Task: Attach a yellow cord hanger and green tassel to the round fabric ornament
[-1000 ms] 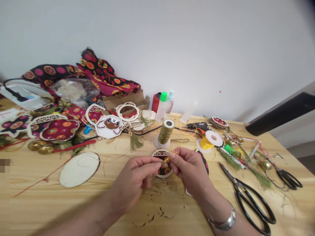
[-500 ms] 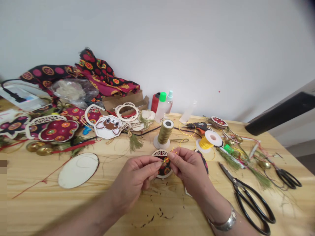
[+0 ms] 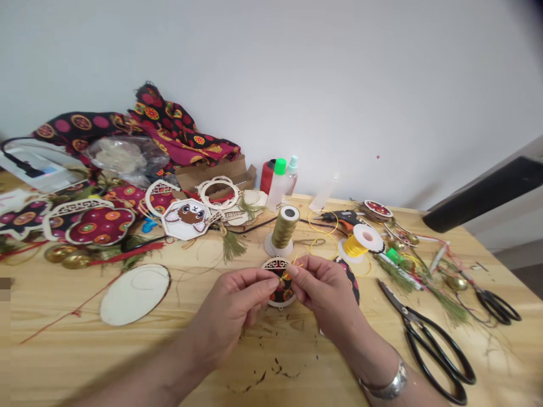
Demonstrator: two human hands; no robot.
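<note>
Between my two hands is a small piece of yellow cord [image 3: 298,262], its loose ends sticking up by the right fingertips. My left hand [image 3: 240,299] pinches at its left end; what exactly lies between thumb and finger is too small to tell. My right hand [image 3: 324,288] is closed in a pinch on the yellow cord. Just beneath and behind the fingertips lies a round ornament [image 3: 280,299] with a pale fretwork top and dark patterned fabric. An olive thread spool [image 3: 283,229] stands behind it, and a yellow cord spool [image 3: 355,244] is to the right.
Large black scissors [image 3: 428,345] lie at the right, smaller scissors [image 3: 496,305] beyond. A glue gun [image 3: 343,218], bottles [image 3: 279,183], tassels and bells are behind. Patterned fabric [image 3: 178,135], ornaments and a white oval disc [image 3: 136,294] occupy the left. Dark scraps lie in front.
Both hands stay nearly in place, still pinching. The right fingers have shifted very slightly, and the yellow cord ends have tilted a little.
</note>
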